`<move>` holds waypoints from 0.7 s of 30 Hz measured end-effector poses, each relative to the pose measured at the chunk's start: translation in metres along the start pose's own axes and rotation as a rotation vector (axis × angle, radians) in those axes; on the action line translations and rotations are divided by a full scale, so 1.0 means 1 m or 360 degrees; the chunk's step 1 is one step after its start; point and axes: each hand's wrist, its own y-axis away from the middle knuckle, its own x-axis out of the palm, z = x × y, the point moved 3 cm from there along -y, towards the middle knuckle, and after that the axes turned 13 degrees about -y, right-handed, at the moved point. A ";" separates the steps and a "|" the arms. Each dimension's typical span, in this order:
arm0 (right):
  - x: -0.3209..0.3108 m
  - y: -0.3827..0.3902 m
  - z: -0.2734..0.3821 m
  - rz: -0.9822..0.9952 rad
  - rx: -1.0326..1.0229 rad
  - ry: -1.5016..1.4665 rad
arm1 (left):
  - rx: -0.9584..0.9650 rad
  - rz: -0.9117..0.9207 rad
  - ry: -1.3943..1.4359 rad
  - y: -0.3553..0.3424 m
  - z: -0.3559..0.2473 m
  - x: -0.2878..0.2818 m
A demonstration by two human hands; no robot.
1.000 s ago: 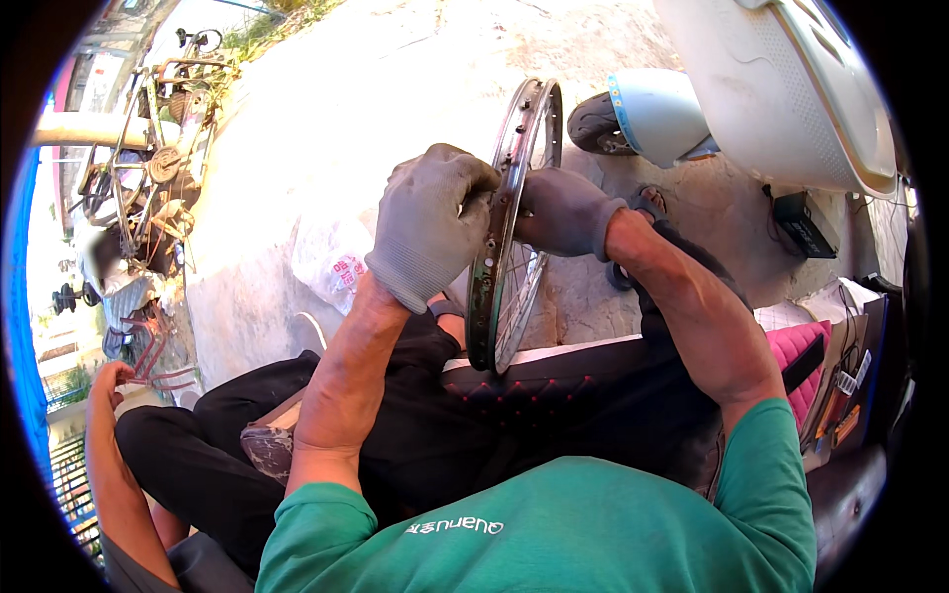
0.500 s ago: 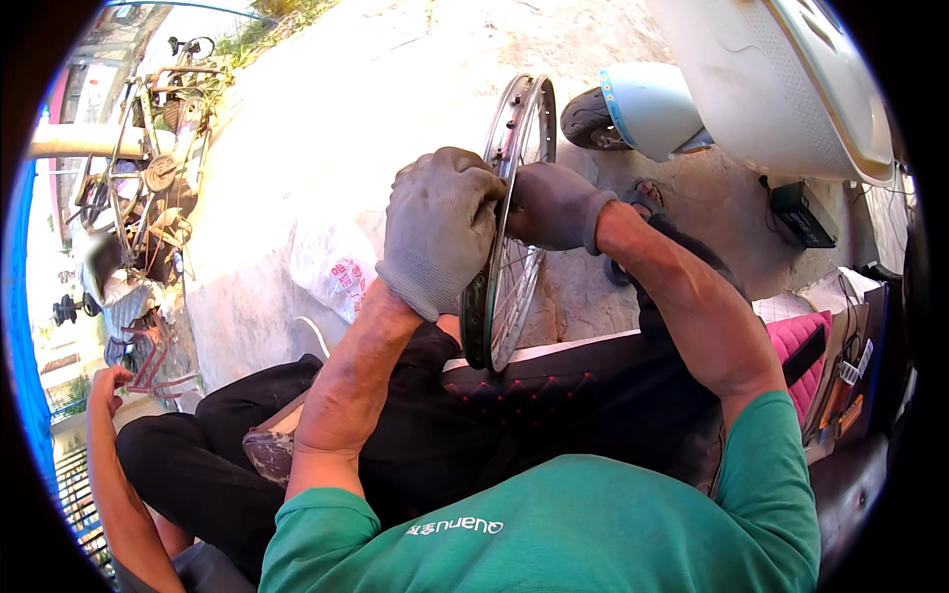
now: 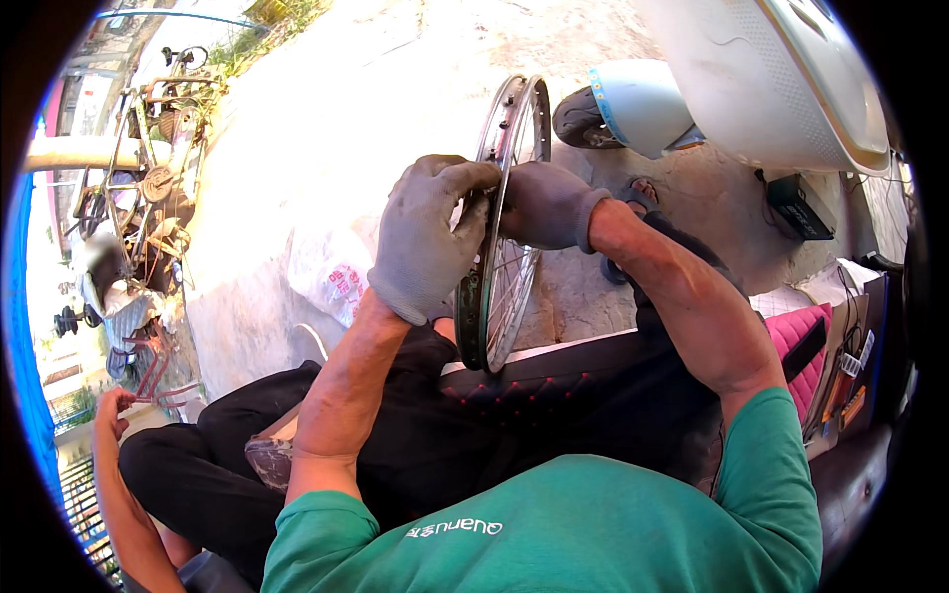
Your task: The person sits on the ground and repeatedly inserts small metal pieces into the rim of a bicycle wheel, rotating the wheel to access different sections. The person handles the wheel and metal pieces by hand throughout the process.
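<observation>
Silver spoked metal rim (image 3: 474,314) between gray-gloved left hand (image 3: 427,237) and right hand (image 3: 547,206)
Upright, long axis forward; both curled against it, grasp unclear.

Hard daylight, seen through a fisheye
The paving (image 3: 326,109) glares near-white at upper left, its shaded part duller; the wheel (image 3: 475,321) looks fairly crisp, edges bend toward a black rim (one patch (image 3: 102,255) at left is smeared).

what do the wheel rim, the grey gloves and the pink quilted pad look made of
Spoked silver-and-dark wheel rim: likely metal, bright shine along its edge, darker outer band. Grey gloves: apparently knit fabric, matte, with ribbed-looking cuffs. Pink quilted pad: synthetic leather or fabric; diamond stitching shows, but doesn't settle it.
</observation>
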 end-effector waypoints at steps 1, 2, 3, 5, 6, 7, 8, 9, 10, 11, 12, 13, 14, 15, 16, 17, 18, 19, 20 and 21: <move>0.000 0.000 0.001 -0.0018 -0.0025 -0.0012 | -0.0011 0.0011 -0.0004 0.000 -0.001 -0.001; 0.000 0.000 0.001 -0.0012 -0.0005 -0.0017 | -0.0022 0.0023 -0.0009 0.000 -0.001 -0.001; -0.002 0.001 0.005 -0.0004 0.0013 -0.0023 | -0.0018 0.0025 -0.0008 0.000 0.000 -0.001; -0.002 0.001 0.008 0.0009 0.0036 -0.0019 | -0.0009 0.0028 -0.0009 0.001 0.000 -0.002; -0.003 0.002 0.008 0.0010 0.0046 -0.0006 | 0.0011 0.0028 -0.0054 -0.001 0.000 -0.001; -0.004 0.002 0.009 0.0011 0.0056 0.0007 | 0.0029 0.0028 -0.0100 -0.002 -0.001 -0.001; -0.004 0.002 0.009 0.0032 0.0082 0.0017 | 0.0048 0.0027 -0.0146 -0.003 -0.002 -0.001; -0.004 0.001 0.010 0.0055 0.0104 0.0025 | 0.0034 0.0028 -0.0188 -0.003 -0.003 -0.001; -0.004 0.000 0.010 0.0078 0.0126 0.0033 | 0.0020 0.0028 -0.0230 -0.003 -0.003 -0.002; -0.003 -0.001 0.009 0.0069 0.0123 0.0027 | 0.0006 0.0028 -0.0273 -0.003 -0.004 -0.002; -0.001 -0.002 0.006 0.0058 0.0124 0.0023 | 0.0013 0.0046 -0.0324 -0.003 -0.005 -0.003; -0.001 -0.003 0.004 0.0048 0.0125 0.0020 | 0.0020 0.0065 -0.0376 -0.004 -0.006 -0.005; -0.001 -0.003 0.004 0.0057 0.0115 0.0005 | 0.0026 0.0083 -0.0428 -0.004 -0.006 -0.006; -0.001 -0.003 0.003 0.0068 0.0105 -0.0009 | 0.0026 0.0107 -0.0413 -0.004 -0.004 -0.006; -0.001 -0.003 0.003 0.0079 0.0094 -0.0022 | 0.0026 0.0131 -0.0398 -0.004 -0.001 -0.006; -0.001 -0.003 0.002 0.0081 0.0103 -0.0016 | 0.0026 0.0155 -0.0382 -0.004 0.001 -0.006; 0.000 -0.003 0.003 0.0087 0.0107 -0.0013 | 0.0020 0.0166 -0.0377 -0.004 0.002 -0.007; 0.001 -0.004 0.004 0.0092 0.0111 -0.0009 | 0.0014 0.0177 -0.0373 -0.004 0.003 -0.007; 0.001 -0.005 0.004 0.0098 0.0104 -0.0010 | 0.0008 0.0188 -0.0367 -0.004 0.004 -0.008; 0.001 -0.005 0.004 0.0101 0.0100 -0.0009 | -0.0001 0.0182 -0.0304 -0.004 0.006 -0.008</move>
